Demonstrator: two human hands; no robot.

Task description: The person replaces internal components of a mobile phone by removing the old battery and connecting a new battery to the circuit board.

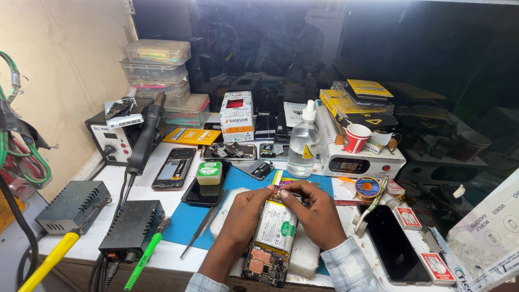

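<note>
I had an opened phone (272,241) lying back-up on a white pad (304,256) at the near edge of the bench (162,254), its battery and bare circuit board showing. My left hand (244,213) lay along the phone's left side, fingers curled in toward its top end. My right hand (319,211) came over the top from the other side, thumb and forefinger pinched together just above the battery's upper edge. Both grips were closed down on something small at that top end, but I could not tell what was between the fingertips; it was too small to make out.

Tweezers (205,221) lay on the blue mat (186,221) just left of my left wrist. Beyond them a green-lidded jar (209,173) sat on a dark phone (203,189), with another opened phone (174,168) beside it. A clear bottle (302,143) stood behind my hands, near a white heater box (357,157) carrying a red cup (356,138). A solder reel (367,187) lay right of my right hand, and a black phone (393,243) lay face-up past my right sleeve. On the left stood a hot-air station (116,138) and two dark supply boxes (132,227), with green (143,259) and yellow (48,262) handles in front.
</note>
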